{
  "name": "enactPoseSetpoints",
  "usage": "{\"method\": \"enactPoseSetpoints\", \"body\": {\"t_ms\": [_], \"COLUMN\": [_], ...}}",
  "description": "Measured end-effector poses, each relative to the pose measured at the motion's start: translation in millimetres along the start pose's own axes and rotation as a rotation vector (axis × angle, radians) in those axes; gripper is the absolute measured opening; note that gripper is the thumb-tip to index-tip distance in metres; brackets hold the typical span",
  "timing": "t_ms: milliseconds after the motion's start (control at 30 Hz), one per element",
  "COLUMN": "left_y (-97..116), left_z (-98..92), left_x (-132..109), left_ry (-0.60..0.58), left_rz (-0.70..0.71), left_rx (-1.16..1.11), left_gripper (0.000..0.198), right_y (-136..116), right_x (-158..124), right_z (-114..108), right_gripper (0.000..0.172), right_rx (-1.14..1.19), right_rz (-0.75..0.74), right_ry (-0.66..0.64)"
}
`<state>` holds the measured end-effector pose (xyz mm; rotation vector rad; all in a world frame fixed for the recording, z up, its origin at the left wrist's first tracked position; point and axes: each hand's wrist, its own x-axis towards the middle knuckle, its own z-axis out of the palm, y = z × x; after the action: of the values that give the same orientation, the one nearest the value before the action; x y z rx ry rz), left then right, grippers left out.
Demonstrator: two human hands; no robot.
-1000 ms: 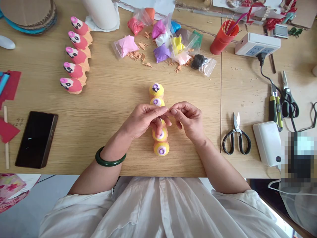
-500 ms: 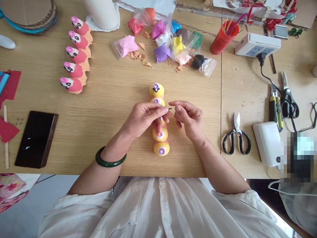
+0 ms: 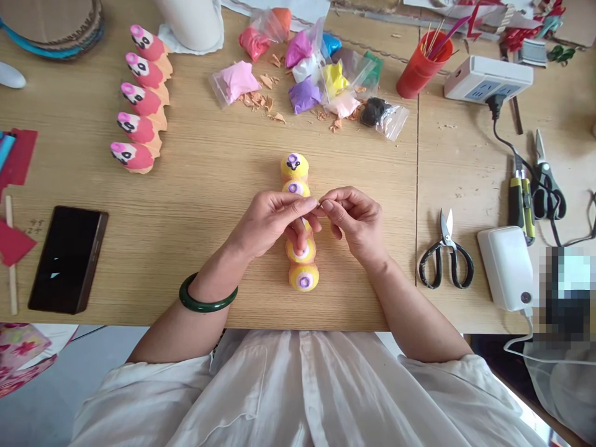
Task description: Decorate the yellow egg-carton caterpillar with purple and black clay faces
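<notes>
Two hands, left (image 3: pixel 272 223), right (image 3: pixel 356 217), fingers (image 3: pixel 310 203) pinching a tiny sliver (image 3: pixel 319 205); tabletop digits (image 3: pixel 31 230) unreadable

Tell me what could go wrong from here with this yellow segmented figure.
The left hand has its fingers against the yellow segmented figure, so pressure might dent it or smear a purple-and-white disc, if the surface is still soft. The left hand and right hand meet at the fingertips above the figure, possibly pinching something too small to make out; it could slip and be hard to find.
</notes>
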<state>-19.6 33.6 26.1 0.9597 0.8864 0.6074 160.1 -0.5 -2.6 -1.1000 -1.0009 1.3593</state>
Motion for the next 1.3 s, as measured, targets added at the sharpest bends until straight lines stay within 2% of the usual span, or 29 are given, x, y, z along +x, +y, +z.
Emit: {"method": "enactPoseSetpoints", "body": {"t_ms": [200,300,600,833,967,1067,1133,1300], "left_y": [2.1,3.2,-2.3,-1.4,-0.1,-1.2,-2.6,-2.1], "left_z": [0.9,2.0,0.4,0.7,-3.1,-8.5,-12.2,-14.1], "left_x": [-0.8,-1.5,-0.4,1.8,4.8,10.0,13.9,17.3], "left_ry": [-0.009,0.024,0.008,0.104,0.215,0.309,0.354,0.395], "left_rz": [-0.005,-0.007,0.046,0.066,0.164,0.283,0.333,0.341], "left_rx": [0.03,0.003,0.023,0.021,0.031,-0.01,-0.03,-0.073], "left_gripper": [0.052,0.053,0.043,0.039,0.032,0.021,0.021,0.029], "right_y": [-0.1,0.3,0.3,6.7,10.5,12.2,13.8,20.6], "right_x": [0.3,0.6,-1.5,2.8,8.7,10.3,10.2,13.0], "right_z": [-0.1,-0.5,1.7,-4.2,-8.3,-8.0,-7.3,-10.1], "right_gripper": [0.044,0.042,0.036,0.044,0.052,0.055,0.054,0.045], "right_rx": [-0.003,0.015,-0.024,-0.025,-0.049,-0.067,-0.08,-0.071], "right_rz": [-0.015,-0.011,-0.055,0.001,0.023,0.015,0.004,-0.055], "right_ry": [-0.005,0.005,0.007,0.092,0.17,0.144,0.119,0.113]}}
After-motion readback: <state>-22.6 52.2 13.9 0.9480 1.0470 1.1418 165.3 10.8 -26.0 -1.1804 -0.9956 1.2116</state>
